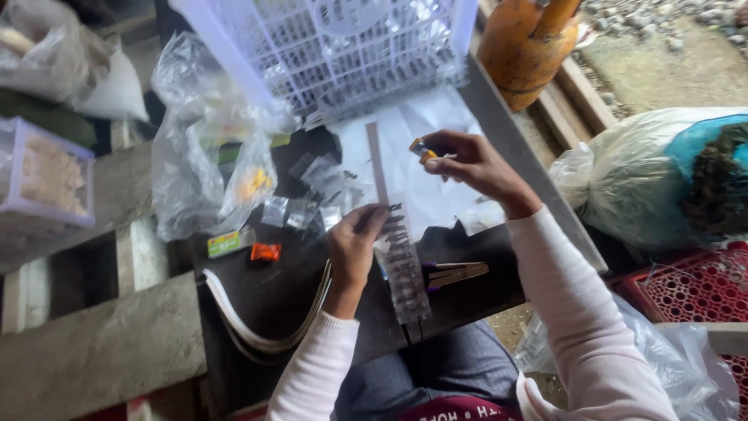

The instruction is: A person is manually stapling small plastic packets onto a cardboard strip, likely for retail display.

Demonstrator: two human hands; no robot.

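My left hand (352, 248) pinches the upper end of a long clear plastic strip (403, 269) of small sealed packets with dark contents, which runs down over the dark board (273, 300) on my lap. My right hand (475, 165) is raised above the board and grips a small orange item (422, 150) between thumb and fingers. A narrow pale strip (377, 160) lies upright between the two hands.
A white plastic crate (327, 51) leans at the board's far end. Clear plastic bags (199, 164) and small empty packets (300, 206) lie at left, beside a small orange packet (266, 252). Wooden clip (456, 273) near my lap. Red crate (693, 288) and stuffed sack (662, 171) at right.
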